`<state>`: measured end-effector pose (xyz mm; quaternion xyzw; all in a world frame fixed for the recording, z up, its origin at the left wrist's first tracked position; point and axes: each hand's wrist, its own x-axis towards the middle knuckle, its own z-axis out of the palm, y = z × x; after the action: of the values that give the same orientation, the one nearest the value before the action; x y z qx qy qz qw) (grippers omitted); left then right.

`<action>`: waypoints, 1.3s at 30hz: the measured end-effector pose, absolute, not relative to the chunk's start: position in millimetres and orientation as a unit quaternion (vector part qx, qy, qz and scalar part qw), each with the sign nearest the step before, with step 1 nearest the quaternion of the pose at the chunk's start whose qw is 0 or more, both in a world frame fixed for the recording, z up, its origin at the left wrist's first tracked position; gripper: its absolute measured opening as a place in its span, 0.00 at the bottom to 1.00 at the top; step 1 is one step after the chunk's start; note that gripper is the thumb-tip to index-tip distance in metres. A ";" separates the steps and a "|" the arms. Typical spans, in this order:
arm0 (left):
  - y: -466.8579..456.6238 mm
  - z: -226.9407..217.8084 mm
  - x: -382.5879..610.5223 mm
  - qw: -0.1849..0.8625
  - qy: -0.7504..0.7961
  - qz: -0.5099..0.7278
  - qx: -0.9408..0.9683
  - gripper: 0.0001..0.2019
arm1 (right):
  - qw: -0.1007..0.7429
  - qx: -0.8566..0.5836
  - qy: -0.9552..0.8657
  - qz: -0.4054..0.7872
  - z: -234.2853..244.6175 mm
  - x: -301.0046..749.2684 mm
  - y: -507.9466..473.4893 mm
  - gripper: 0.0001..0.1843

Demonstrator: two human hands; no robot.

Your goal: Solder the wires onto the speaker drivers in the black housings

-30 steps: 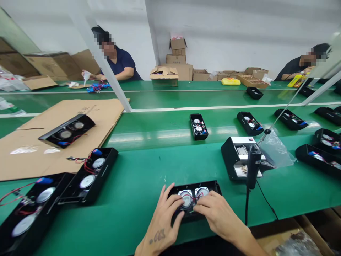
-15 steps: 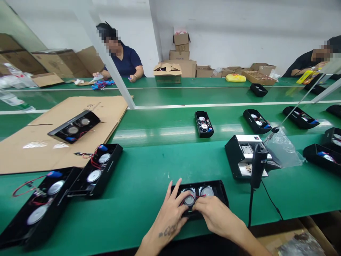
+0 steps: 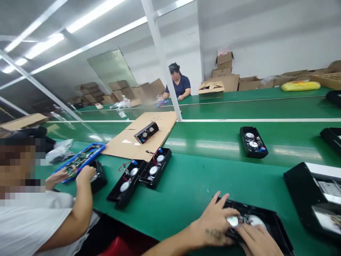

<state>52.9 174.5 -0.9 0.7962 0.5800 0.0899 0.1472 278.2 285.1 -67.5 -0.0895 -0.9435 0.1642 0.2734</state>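
A black speaker housing [image 3: 278,227] with two round silver speakers [image 3: 256,221] lies before me at the lower right. My left hand [image 3: 217,222] rests over its left end, fingers spread apart, two of them reaching past the far rim. Close beside it, my right hand [image 3: 259,241] is bent down over the speakers with its fingers together. What those fingertips hold, if anything, is hidden, and the hand is partly cut off by the lower edge. Farther left, two more open housings [image 3: 156,170] with red wires and blue connectors lie touching each other.
A black-and-white machine [image 3: 306,199] stands to the right. Another housing [image 3: 253,142] lies beyond. Cardboard [image 3: 128,149] bears one more. At the left, a co-worker [image 3: 66,213] handles a circuit board beside a blue tray [image 3: 99,146]. Another person [image 3: 183,85] sits across.
The view has swung left, bringing the near co-worker and blue tray into sight. My hands and the housing now appear farther right and lower. Both hands stay at the housing.
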 end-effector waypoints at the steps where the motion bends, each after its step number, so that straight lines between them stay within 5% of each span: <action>1: 185.7 8.4 46.9 0.203 0.585 0.103 0.778 0.24 | 0.256 -0.122 -0.946 0.158 -50.7 273.0 288.4 0.32; 4: 221.0 31.6 27.0 0.355 0.602 0.155 0.698 0.15 | 0.109 -0.160 -0.956 0.220 13.5 247.0 306.8 0.23; 9: 255.9 38.1 3.5 0.430 0.583 0.173 0.667 0.20 | -0.073 -0.175 -0.935 0.299 80.3 207.4 344.9 0.21; 28: 253.5 41.2 5.3 0.452 0.571 0.190 0.658 0.24 | -0.096 -0.210 -0.935 0.269 78.8 199.0 337.9 0.18; 34: 243.1 43.8 10.8 0.391 0.562 0.190 0.704 0.19 | -0.060 -0.182 -0.946 0.260 72.8 217.5 323.6 0.22; 36: 233.4 41.0 16.2 0.362 0.569 0.191 0.713 0.14 | 0.031 -0.170 -0.941 0.290 68.8 234.9 320.1 0.22; 39: 211.4 28.6 28.4 0.294 0.571 0.190 0.742 0.08 | 0.292 -0.272 -0.877 0.268 54.9 272.5 321.0 0.19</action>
<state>28.4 211.4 28.6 0.7422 0.5715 0.1899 0.2940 272.5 321.0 54.9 -0.2720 -0.8769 0.2683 0.2917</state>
